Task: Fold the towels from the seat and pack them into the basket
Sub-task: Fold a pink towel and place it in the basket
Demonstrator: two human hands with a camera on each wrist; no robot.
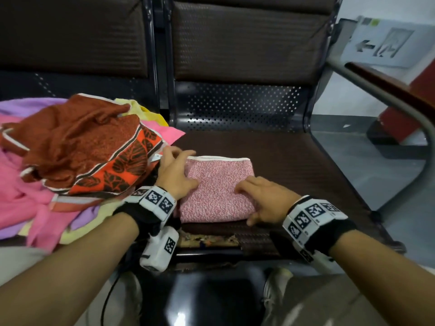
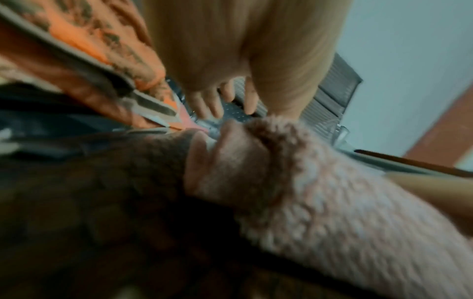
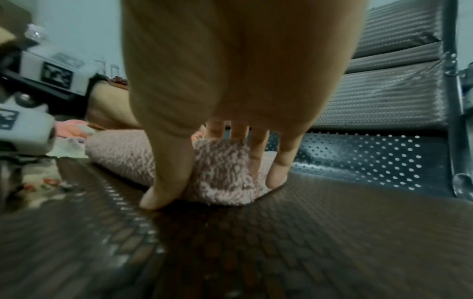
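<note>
A folded pink speckled towel (image 1: 216, 191) lies flat on the brown seat (image 1: 306, 170) in front of me. My left hand (image 1: 177, 171) rests on its left far corner with the fingers spread and loosely bent. My right hand (image 1: 262, 201) lies over the right near corner, fingers straight on top and thumb against the near edge. The right wrist view shows the towel (image 3: 220, 172) between that thumb and the fingers (image 3: 277, 172). In the blurred left wrist view the towel (image 2: 332, 202) sits under my left hand (image 2: 230, 81). No basket is in view.
On the seat to the left sits a loose pile: a rust and orange patterned towel (image 1: 82, 149) over pink (image 1: 21, 196), purple and yellow ones. A metal armrest (image 1: 388, 95) bounds the right side. A dark glossy object (image 1: 211, 300) sits between my knees.
</note>
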